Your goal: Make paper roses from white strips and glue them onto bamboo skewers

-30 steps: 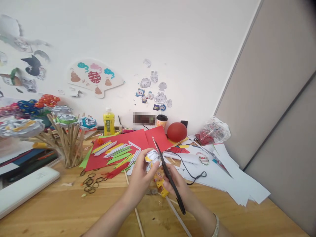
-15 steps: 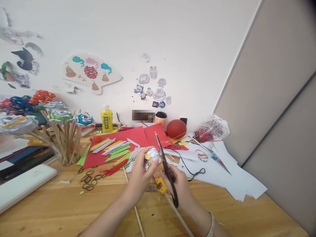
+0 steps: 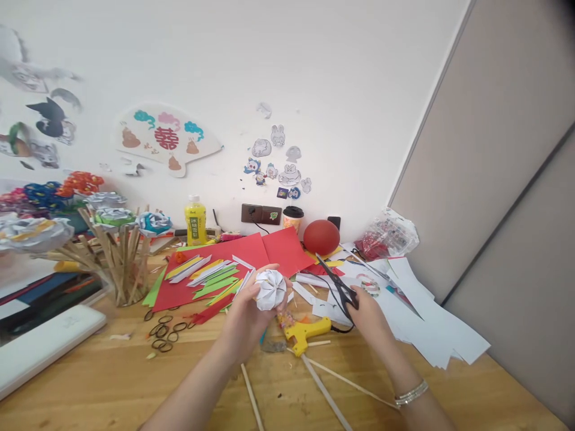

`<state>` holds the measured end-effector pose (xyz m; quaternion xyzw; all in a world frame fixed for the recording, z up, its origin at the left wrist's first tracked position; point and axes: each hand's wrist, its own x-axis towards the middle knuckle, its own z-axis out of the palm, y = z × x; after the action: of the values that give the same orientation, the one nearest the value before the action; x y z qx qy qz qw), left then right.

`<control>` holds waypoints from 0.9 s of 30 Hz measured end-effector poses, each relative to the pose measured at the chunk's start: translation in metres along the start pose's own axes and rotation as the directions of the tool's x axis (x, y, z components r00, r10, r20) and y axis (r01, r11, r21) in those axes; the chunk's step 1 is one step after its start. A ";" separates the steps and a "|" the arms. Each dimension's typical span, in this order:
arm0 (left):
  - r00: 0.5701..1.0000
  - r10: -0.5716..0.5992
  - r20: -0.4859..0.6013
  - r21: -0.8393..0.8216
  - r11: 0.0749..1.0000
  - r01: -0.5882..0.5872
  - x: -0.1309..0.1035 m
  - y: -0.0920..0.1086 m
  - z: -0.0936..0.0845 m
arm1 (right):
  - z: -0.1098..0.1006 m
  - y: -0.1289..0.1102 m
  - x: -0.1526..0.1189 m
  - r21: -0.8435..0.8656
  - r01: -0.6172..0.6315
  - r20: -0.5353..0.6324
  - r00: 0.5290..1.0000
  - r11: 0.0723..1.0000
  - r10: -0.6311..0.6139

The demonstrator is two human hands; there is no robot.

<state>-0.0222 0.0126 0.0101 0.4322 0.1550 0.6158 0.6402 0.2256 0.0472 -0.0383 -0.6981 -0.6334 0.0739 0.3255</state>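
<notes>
A round white folded-paper flower [image 3: 271, 290] sits in my left hand [image 3: 245, 317], its pleated face turned up and my fingers closed around its side. My right hand [image 3: 371, 314] grips black-handled scissors [image 3: 339, 284] by the handles, with the blades pointing up and to the left, over the white paper. Between and below my hands a yellow glue gun [image 3: 308, 331] lies on the wooden table, a long pale glue stick [image 3: 326, 392] running out of its back. Thin wooden sticks [image 3: 251, 395] lie near it.
Folded paper strips [image 3: 215, 278] lie on red paper [image 3: 242, 248]. Black rubber bands [image 3: 166, 335] are at left, near a cup of wooden sticks [image 3: 121, 263] and paper flowers [image 3: 155, 221]. A yellow bottle [image 3: 195, 221], a red balloon [image 3: 321, 237] and white sheets [image 3: 449, 335] stand or lie behind and right.
My right hand has moved right with the scissors, away from the paper flower. In my left hand the flower has turned, now showing its pleated face. The glue gun is more exposed.
</notes>
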 end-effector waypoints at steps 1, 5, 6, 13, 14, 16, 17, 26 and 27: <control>1.000 -0.015 0.025 -0.068 0.998 0.017 0.000 0.000 0.000 | 0.001 0.008 0.004 -0.038 -0.007 -0.003 1.000 0.999 0.007; 0.995 -0.033 0.093 -0.146 0.988 0.046 -0.001 -0.003 0.000 | 0.005 0.025 0.013 -0.137 -0.014 -0.012 1.000 0.990 0.013; 0.993 -0.034 0.110 -0.144 0.988 0.049 -0.001 -0.003 0.000 | 0.005 0.024 0.014 -0.146 -0.010 -0.018 1.000 0.989 0.008; 0.981 -0.077 0.180 -0.062 0.994 0.089 -0.006 -0.005 0.001 | -0.019 -0.045 -0.009 0.035 0.282 0.005 0.959 0.959 -0.282; 0.979 -0.089 0.183 -0.042 0.994 0.099 -0.007 -0.005 0.002 | -0.022 -0.059 -0.017 0.122 0.346 0.015 0.936 0.930 -0.351; 0.975 -0.113 0.190 -0.006 0.993 0.116 -0.009 -0.006 0.002 | -0.026 -0.084 -0.032 0.479 0.433 0.005 0.868 0.763 -0.496; 0.973 -0.125 0.194 0.011 0.992 0.125 -0.010 -0.007 0.002 | -0.026 -0.094 -0.038 0.567 0.429 0.008 0.851 0.703 -0.525; 0.987 -0.113 0.119 0.126 0.987 0.098 -0.013 -0.015 -0.003 | -0.024 -0.111 -0.044 0.813 0.183 0.147 0.854 0.553 -0.500; 0.988 -0.098 0.115 0.144 0.986 0.081 -0.013 -0.016 -0.003 | -0.024 -0.111 -0.045 0.811 0.188 0.143 0.855 0.555 -0.499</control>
<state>-0.0168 0.0040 -0.0079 0.5050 0.1774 0.5465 0.6441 0.1371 -0.0051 0.0277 -0.3236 -0.7128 0.3968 0.4794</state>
